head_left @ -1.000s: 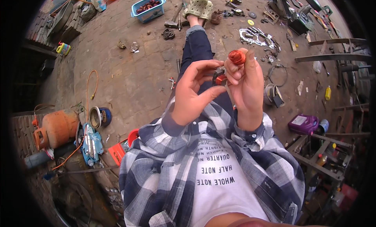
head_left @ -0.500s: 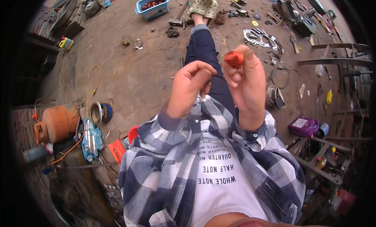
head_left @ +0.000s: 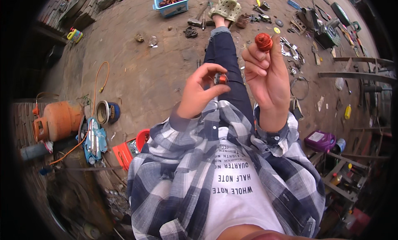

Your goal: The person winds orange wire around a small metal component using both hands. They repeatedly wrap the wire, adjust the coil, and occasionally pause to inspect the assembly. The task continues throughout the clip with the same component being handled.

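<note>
Raised in front of my legs, my right hand (head_left: 269, 80) pinches a rounded ball of red-orange copper wire (head_left: 264, 42) between thumb and fingers. Lower and to its left, my left hand (head_left: 195, 93) is closed on a small wire-wound part (head_left: 221, 79) that shows dark metal and an orange winding. Its far side is hidden by the fingers. The two hands are apart, with my dark trousers (head_left: 224, 53) beyond them.
A blue plastic basin (head_left: 175, 10) with reddish-brown pieces stands beyond my feet, near a hammer (head_left: 194, 22). Metal parts and gaskets (head_left: 289, 49) lie scattered at far right. Leftward are an orange gas cylinder (head_left: 62, 120) and a tin can (head_left: 108, 112); a purple jug (head_left: 320, 141) stands at right.
My right hand has risen and turned, bringing the wire ball higher. The left fingers have parted somewhat, so the small part between them now shows. The view has shifted slightly.
</note>
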